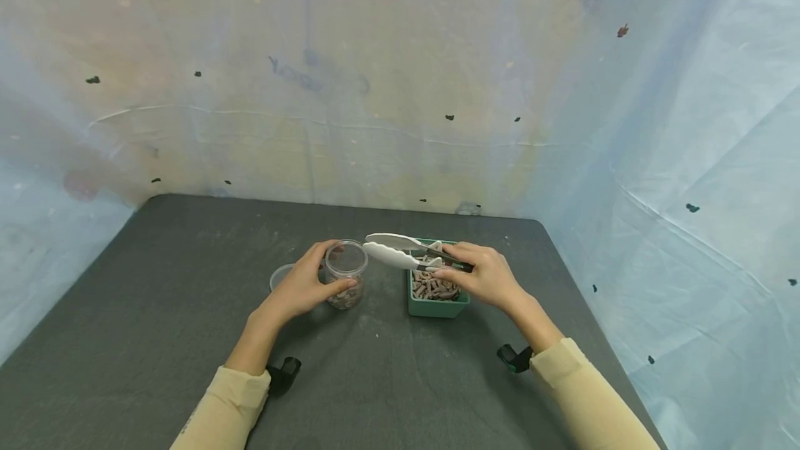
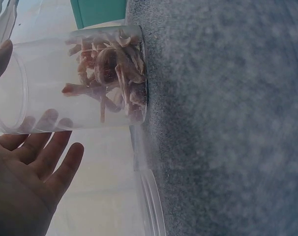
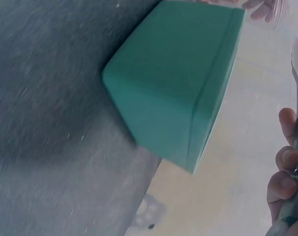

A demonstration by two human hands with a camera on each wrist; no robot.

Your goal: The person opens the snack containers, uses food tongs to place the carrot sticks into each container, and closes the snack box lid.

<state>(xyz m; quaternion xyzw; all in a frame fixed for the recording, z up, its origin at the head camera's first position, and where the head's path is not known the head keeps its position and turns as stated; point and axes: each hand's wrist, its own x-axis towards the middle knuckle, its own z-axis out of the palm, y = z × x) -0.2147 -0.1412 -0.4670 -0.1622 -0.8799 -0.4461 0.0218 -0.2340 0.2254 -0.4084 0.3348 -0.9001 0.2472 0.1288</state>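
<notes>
My left hand (image 1: 303, 290) grips a clear plastic jar (image 1: 346, 262) around its side, thumb in front and fingers behind. The jar stands upright and uncapped on the table, its lower part filled with brownish-pink dried strips (image 2: 114, 73). In my right hand (image 1: 487, 275) is a pair of tongs with white scalloped tips (image 1: 394, 256), pointing left. The tips are parted, near the jar's rim, and no piece shows between them. Below the tongs sits a green rectangular container (image 1: 437, 308) holding many short brown strips (image 1: 434, 287).
A round clear lid (image 1: 278, 276) lies on the dark grey table (image 1: 187, 311), left of the jar and partly behind my left hand. Black straps (image 1: 514, 358) hang at both wrists. Pale patterned sheeting (image 1: 350, 89) hangs behind and beside the table.
</notes>
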